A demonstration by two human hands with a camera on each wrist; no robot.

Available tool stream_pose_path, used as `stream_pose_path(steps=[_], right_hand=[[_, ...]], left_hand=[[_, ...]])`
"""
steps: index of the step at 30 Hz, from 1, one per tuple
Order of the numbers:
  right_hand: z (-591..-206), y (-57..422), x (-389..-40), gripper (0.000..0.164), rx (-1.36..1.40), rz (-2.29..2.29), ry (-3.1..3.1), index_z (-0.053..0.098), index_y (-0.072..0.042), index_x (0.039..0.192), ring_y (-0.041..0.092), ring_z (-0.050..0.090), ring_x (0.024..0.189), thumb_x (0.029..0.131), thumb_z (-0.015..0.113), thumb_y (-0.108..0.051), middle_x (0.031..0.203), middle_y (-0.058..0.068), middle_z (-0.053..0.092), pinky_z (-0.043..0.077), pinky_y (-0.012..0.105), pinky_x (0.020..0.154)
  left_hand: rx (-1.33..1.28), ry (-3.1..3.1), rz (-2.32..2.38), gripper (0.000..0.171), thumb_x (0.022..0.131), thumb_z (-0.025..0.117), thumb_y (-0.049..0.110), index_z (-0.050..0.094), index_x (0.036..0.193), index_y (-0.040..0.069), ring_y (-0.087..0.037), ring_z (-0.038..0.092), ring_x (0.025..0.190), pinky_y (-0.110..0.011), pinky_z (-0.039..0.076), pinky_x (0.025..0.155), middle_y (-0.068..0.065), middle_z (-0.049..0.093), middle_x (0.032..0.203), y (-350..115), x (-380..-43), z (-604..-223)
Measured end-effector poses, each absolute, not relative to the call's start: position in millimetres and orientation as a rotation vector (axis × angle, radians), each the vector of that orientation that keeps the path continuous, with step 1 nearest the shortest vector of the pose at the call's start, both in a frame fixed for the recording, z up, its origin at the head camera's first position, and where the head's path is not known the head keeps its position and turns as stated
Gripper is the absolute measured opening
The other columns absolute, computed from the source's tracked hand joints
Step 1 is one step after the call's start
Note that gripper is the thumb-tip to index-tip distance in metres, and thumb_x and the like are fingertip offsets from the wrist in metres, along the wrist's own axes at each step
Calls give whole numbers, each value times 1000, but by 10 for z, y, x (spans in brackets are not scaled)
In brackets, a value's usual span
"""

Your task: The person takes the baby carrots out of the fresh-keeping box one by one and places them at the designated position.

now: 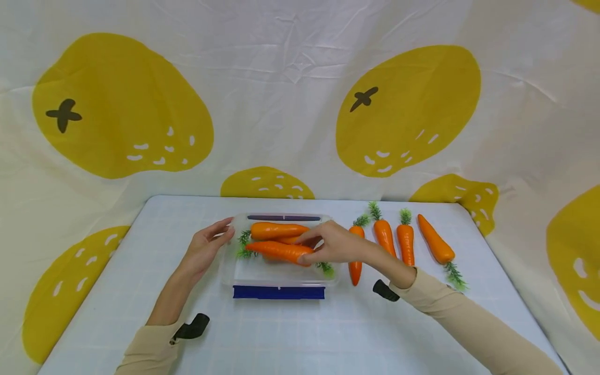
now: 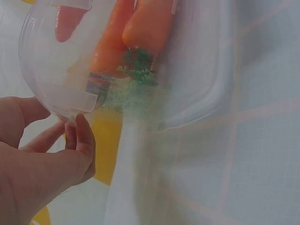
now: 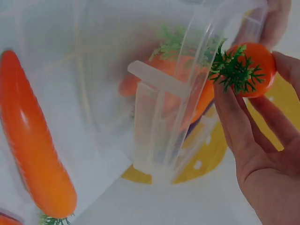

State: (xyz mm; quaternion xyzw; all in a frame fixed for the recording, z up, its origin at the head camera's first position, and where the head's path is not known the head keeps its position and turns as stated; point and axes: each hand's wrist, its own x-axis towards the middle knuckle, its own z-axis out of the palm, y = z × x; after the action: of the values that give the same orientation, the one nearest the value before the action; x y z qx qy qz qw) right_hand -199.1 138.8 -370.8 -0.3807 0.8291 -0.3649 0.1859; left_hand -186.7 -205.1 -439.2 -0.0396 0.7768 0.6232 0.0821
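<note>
A clear plastic food container (image 1: 250,275) with dark blue latches sits on the table. Its left rim is pinched between the thumb and fingers of my left hand (image 1: 206,250); in the left wrist view that hand (image 2: 56,154) is at a clear side flap. My right hand (image 1: 334,242) grips an orange toy carrot (image 1: 278,251) by its thick leafy end, over the container, tip pointing left. More carrots (image 1: 276,229) lie inside, their green leaves (image 1: 245,238) to the left. In the right wrist view the held carrot (image 3: 262,70) shows its leaves between the fingers.
To the right of the container, several carrots lie on the table, among them one beside the container (image 1: 355,272) and one at the far right (image 1: 433,239). A white curtain (image 1: 281,120) with yellow fruit prints hangs behind the white table (image 1: 262,333).
</note>
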Motion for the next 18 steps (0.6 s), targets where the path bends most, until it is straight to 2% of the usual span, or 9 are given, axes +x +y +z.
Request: stream_pose_path(steps=[6,13,18], right_hand=[[-3542,1537,-1981,39,-981,-1108,2373,74,-5,125,15,70,101,92,80,-23,116,4,74,58,25,85],[-3425,1716,-1986,38,-888,-1236,2430,74,-7,126,17,71,101,91,81,-23,113,3,75,59,28,85],[-3410,1859,-1974,41,-778,-1268,2482,73,-11,128,17,70,101,91,81,-28,113,0,74,60,30,83]], left_hand=[[-127,2320,1848,60,103,64,40,47,156,19,-26,54,125,-17,41,101,-12,48,147,-2049,-1876,-4376],[-139,2303,1849,59,104,62,39,46,157,19,-28,52,130,-39,35,117,-13,47,148,-2040,-1888,-4366],[-145,2294,1853,60,104,62,40,45,157,17,-28,51,130,-44,32,120,-13,46,148,-2031,-1886,-4377]])
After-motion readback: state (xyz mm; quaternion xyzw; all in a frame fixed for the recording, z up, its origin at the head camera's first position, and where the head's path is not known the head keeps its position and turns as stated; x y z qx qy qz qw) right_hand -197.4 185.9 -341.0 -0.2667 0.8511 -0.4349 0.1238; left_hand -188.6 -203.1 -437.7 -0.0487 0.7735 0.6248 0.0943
